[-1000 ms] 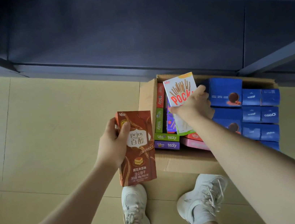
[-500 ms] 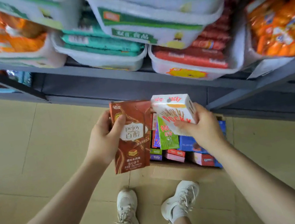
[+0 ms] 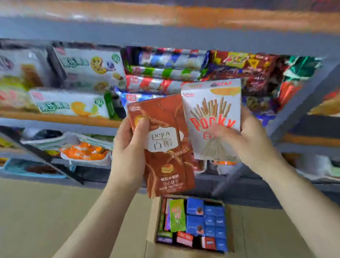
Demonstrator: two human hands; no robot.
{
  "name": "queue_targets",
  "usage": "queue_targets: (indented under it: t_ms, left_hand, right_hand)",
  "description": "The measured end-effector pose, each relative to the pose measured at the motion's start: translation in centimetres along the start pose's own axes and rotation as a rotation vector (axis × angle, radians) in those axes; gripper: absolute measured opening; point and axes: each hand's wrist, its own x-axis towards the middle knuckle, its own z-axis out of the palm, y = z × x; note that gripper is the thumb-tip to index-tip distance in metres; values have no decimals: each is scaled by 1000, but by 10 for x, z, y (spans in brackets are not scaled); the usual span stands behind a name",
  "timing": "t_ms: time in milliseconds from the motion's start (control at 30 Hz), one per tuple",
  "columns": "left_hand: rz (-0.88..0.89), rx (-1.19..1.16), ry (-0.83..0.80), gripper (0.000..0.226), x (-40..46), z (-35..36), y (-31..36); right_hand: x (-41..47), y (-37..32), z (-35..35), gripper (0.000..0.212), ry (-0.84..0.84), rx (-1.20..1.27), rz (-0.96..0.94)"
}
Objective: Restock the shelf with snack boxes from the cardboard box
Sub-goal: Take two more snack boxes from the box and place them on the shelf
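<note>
Our left hand [image 3: 131, 147] grips the brown Pejoy box [image 3: 164, 147], thumb curled over its front; our right hand [image 3: 247, 140] pinches the white Pocky box [image 3: 215, 120], touching the Pejoy's right edge. Behind both stands the stocked shelf [image 3: 151, 33]; below our hands sits the open cardboard box [image 3: 154, 223] of snacks.

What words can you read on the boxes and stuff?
"pejoy": brown box in the left hand.
"POCKY": white box in the right hand.
Chinese print on both boxes: too blurred.
Shelf packages and boxes in the cardboard box: too blurred or small.
</note>
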Motion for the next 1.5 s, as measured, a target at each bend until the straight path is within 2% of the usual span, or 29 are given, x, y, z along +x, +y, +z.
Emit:
queue_targets:
  t_ms: [167,267,400,467,667,767,867,1000,1067,1167,1267,1400,1500]
  left_hand:
    - [199,-17,4,20,6,48,87]
    - [135,-69,-32,24,30,64,128]
    - [4,-171,-120,28,70,83,172]
    - [6,-189,-150,27,94,90,190]
    - [191,-129,-236,16,184,114,228]
    - [146,15,-357,11,223,134,217]
    - [110,77,-398,3,256,150,202]
    - [88,55,-475,16,292,163,209]
    - [197,161,-509,24,306,168,212]
    - [449,495,-533,42,324,170,218]
    - [550,596,-589,51,339,169,227]
    - [695,758,-508,47,355,174,228]
    - [709,799,-459,49,362,178,222]
  right_hand:
    - [9,-88,-50,30,10,84,-212]
    - [17,-126,-74,33,46,19,-306]
    - [42,-158,-99,32,205,58,-362]
    - [58,-170,-107,33,283,116,-337]
    - [110,-188,-122,29,423,193,-186]
    - [139,-185,-122,28,477,171,-160]
    - [177,-179,-116,27,512,76,-85]
    - [224,-170,-117,27,583,-27,-11]
    - [244,-169,-121,27,604,-78,18]
    - [266,-172,-129,24,556,-189,24]
    - [279,-174,-137,27,505,-347,2]
    - [292,-165,-141,27,516,-252,-14]
    - [299,-156,-141,24,514,-173,-26]
